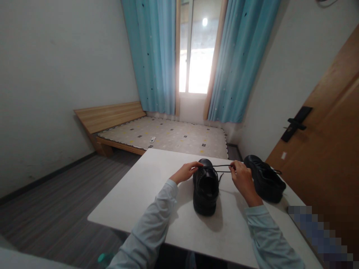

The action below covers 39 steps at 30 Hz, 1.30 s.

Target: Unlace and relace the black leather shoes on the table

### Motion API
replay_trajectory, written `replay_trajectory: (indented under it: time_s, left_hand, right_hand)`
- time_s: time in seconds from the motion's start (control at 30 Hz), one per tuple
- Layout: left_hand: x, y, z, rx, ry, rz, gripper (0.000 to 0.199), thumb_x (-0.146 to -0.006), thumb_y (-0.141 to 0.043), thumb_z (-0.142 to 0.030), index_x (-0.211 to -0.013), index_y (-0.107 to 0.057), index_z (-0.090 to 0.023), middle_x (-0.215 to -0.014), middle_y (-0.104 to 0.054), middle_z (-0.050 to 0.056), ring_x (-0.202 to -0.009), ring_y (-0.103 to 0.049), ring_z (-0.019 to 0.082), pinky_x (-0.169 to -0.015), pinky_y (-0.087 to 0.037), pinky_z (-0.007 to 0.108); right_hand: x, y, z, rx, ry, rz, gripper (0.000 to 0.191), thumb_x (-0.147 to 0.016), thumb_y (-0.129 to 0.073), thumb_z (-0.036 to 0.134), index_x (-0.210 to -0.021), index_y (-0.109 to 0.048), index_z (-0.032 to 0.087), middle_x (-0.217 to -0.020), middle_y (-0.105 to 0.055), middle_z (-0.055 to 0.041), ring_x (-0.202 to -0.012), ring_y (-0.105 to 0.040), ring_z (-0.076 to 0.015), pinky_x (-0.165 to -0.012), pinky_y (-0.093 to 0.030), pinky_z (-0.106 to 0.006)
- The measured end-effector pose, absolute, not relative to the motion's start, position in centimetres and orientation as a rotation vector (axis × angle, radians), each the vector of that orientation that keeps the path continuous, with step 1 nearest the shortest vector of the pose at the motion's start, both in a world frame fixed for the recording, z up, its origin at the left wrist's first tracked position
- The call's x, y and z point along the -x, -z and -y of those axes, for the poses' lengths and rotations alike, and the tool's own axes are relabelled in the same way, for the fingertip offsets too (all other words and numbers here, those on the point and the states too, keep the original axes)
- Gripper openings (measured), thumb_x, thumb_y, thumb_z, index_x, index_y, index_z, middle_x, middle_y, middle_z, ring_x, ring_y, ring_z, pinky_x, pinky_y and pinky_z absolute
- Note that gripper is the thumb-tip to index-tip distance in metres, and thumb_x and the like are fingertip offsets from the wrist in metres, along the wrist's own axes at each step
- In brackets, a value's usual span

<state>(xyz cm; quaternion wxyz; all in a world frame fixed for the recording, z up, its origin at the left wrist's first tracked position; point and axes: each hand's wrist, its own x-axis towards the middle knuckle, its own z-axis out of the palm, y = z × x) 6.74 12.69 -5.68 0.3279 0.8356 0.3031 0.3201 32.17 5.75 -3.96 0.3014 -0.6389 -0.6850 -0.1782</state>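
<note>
A black lace-up shoe [206, 192] stands upright on the white table [157, 168], its toe pointing away from me. Against the left side of its laced part, my left hand [187, 172] has its fingers closed in a pinch; what lies between the fingertips is too small to make out clearly. To the right of the shoe, my right hand [240, 177] pinches the black shoelace [223, 165], which stretches taut from the shoe in two strands. A loose lace end hangs beside the shoe. The second black shoe [265, 179] rests just beyond my right hand.
Behind the table is a bed [174, 136] with a white remote [152, 139] on it. A wooden door [325, 123] with a black handle [297, 124] stands at right. Blue curtains [155, 56] flank the window. A green-capped object [106, 258] shows at lower left.
</note>
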Motion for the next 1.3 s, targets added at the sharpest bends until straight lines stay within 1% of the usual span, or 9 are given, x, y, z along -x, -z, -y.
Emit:
replay_trajectory:
  time_s: [0.17, 0.3, 0.57, 0.7, 0.83, 0.93, 1.03, 1.17, 1.3]
  left_hand:
    - [-6.8, 5.8, -12.8, -2.181, -0.846, -0.783, 0.030, -0.086, -0.044, -0.018, -0.111, -0.060, -0.019, -0.114, -0.064, 0.005, -0.108, -0.057, 0.017, -0.097, -0.043, 0.029]
    - [-6.7, 5.7, -12.7, -2.179, -0.835, -0.798, 0.030, -0.086, -0.045, -0.018, -0.111, -0.060, -0.019, -0.115, -0.063, 0.005, -0.108, -0.057, 0.017, -0.097, -0.042, 0.029]
    - [-6.6, 5.6, -12.6, -2.193, -0.828, -0.788, 0.030, -0.087, -0.045, -0.022, -0.113, -0.059, -0.019, -0.116, -0.062, 0.006, -0.109, -0.056, 0.018, -0.096, -0.043, 0.030]
    - [-6.7, 5.7, -12.7, -2.198, -0.840, -0.815, 0.030, -0.086, -0.048, -0.025, -0.113, -0.059, -0.019, -0.117, -0.062, 0.006, -0.108, -0.057, 0.018, -0.096, -0.043, 0.030]
    - [-6.8, 5.6, -12.6, -2.207, -0.847, -0.854, 0.028, -0.085, -0.051, -0.025, -0.111, -0.060, -0.017, -0.116, -0.063, 0.007, -0.107, -0.058, 0.019, -0.095, -0.044, 0.030]
    - [-6.8, 5.4, -12.4, -2.214, -0.870, -0.853, 0.028, -0.084, -0.054, -0.026, -0.110, -0.060, -0.019, -0.115, -0.063, 0.006, -0.106, -0.058, 0.018, -0.094, -0.044, 0.031]
    - [-6.9, 5.3, -12.2, -2.202, -0.910, -0.838, 0.027, -0.083, -0.055, -0.027, -0.109, -0.059, -0.020, -0.112, -0.064, 0.005, -0.104, -0.059, 0.018, -0.093, -0.045, 0.031]
    - [-7.0, 5.3, -12.3, -2.142, -1.003, -0.898, 0.026, -0.078, -0.063, -0.029, -0.102, -0.058, -0.018, -0.103, -0.065, 0.005, -0.096, -0.061, 0.017, -0.087, -0.048, 0.032]
    - [-7.1, 5.4, -12.5, -2.168, -1.090, -0.981, 0.023, -0.073, -0.068, -0.033, -0.087, -0.059, -0.017, -0.091, -0.063, 0.004, -0.088, -0.059, 0.017, -0.081, -0.049, 0.032]
  right_hand:
    - [-31.7, 3.1, -5.1, 1.740, 0.615, 1.858, 0.007, -0.087, -0.046, 0.017, -0.083, -0.051, 0.018, -0.082, -0.061, -0.0060, -0.083, -0.055, -0.0224, -0.067, -0.029, -0.031]
    - [-31.7, 2.6, -4.8, 1.796, 0.703, 1.867, 0.005, -0.086, -0.049, 0.018, -0.084, -0.053, 0.018, -0.082, -0.061, -0.0063, -0.083, -0.052, -0.0234, -0.067, -0.028, -0.032]
    - [-31.6, 2.4, -4.6, 1.780, 0.678, 1.854, 0.005, -0.086, -0.053, 0.021, -0.085, -0.057, 0.019, -0.084, -0.063, -0.0059, -0.084, -0.053, -0.0238, -0.069, -0.029, -0.033]
    - [-31.3, 3.1, -4.9, 1.723, 0.592, 1.883, 0.008, -0.087, -0.050, 0.021, -0.087, -0.058, 0.018, -0.085, -0.065, -0.0064, -0.085, -0.056, -0.0231, -0.071, -0.031, -0.033]
    - [-31.1, 4.3, -5.6, 1.671, 0.481, 1.947, 0.014, -0.090, -0.045, 0.024, -0.089, -0.058, 0.018, -0.081, -0.066, -0.0063, -0.081, -0.058, -0.0226, -0.072, -0.033, -0.035]
    - [-30.9, 5.1, -6.0, 1.606, 0.348, 1.992, 0.017, -0.090, -0.043, 0.027, -0.094, -0.056, 0.018, -0.079, -0.065, -0.0065, -0.078, -0.059, -0.0222, -0.073, -0.038, -0.035]
    - [-30.5, 5.6, -6.2, 1.524, 0.192, 1.989, 0.021, -0.090, -0.043, 0.031, -0.101, -0.053, 0.017, -0.083, -0.064, -0.0082, -0.079, -0.061, -0.0222, -0.074, -0.044, -0.036]
    - [-29.8, 5.5, -6.1, 1.422, 0.020, 1.960, 0.026, -0.091, -0.041, 0.036, -0.103, -0.054, 0.018, -0.094, -0.064, -0.0117, -0.089, -0.061, -0.0247, -0.080, -0.048, -0.040]
    - [-29.3, 4.9, -5.7, 1.362, -0.134, 1.937, 0.033, -0.091, -0.040, 0.042, -0.108, -0.055, 0.018, -0.107, -0.063, -0.0126, -0.103, -0.059, -0.0255, -0.090, -0.045, -0.043]
